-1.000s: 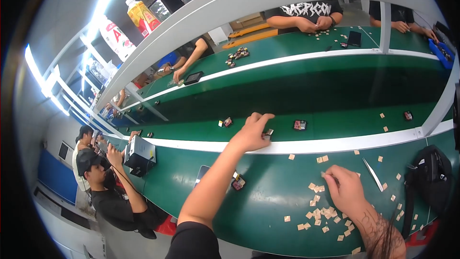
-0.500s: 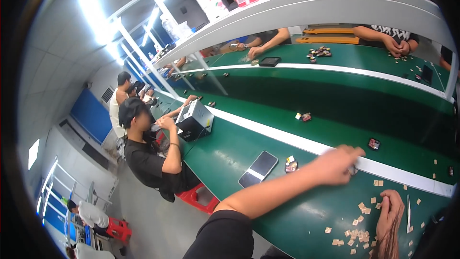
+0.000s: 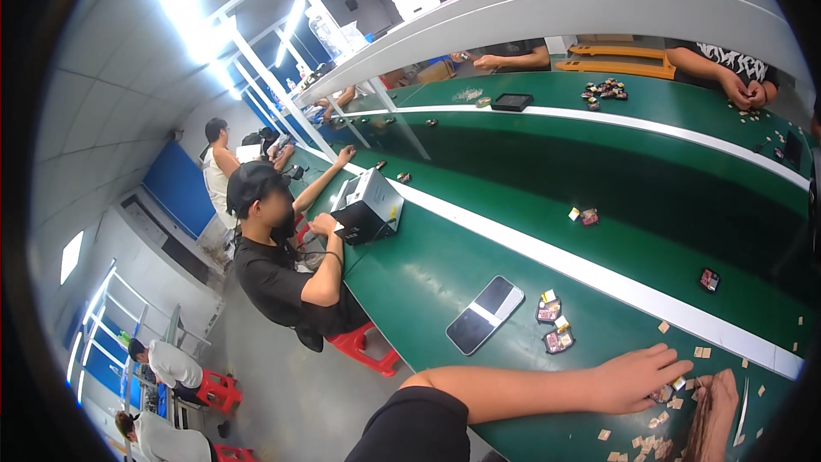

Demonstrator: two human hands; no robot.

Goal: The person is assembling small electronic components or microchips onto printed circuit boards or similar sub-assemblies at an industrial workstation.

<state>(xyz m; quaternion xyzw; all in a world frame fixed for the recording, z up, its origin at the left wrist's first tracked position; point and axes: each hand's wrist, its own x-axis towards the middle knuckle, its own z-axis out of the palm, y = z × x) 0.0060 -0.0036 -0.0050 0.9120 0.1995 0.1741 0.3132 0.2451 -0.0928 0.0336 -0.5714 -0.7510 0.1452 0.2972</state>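
My left hand [image 3: 637, 379] reaches across the green bench with its fingers curled over a small dark module [image 3: 661, 394], which they partly hide. Close beside it, my right hand [image 3: 720, 402] has its fingers bent together; what they hold, if anything, is hidden. Small tan square pieces [image 3: 654, 447] lie scattered around and below both hands. A thin pale pair of tweezers [image 3: 742, 411] rests just right of my right hand. Two small modules with yellow-and-white tabs, one upper [image 3: 549, 308] and one lower [image 3: 558, 340], sit left of my hands.
A phone [image 3: 485, 315] lies left of the modules. Beyond the white rail [image 3: 599, 265], more modules [image 3: 589, 216] sit on a dark green strip. A co-worker [image 3: 274, 248] sits at the left beside a boxy device [image 3: 369, 205]. A grey shelf [image 3: 599, 8] hangs overhead.
My left hand has come back from the white rail to beside my right hand. The lower module now shows where my forearm was. The view has shifted, moving the scene rightward.
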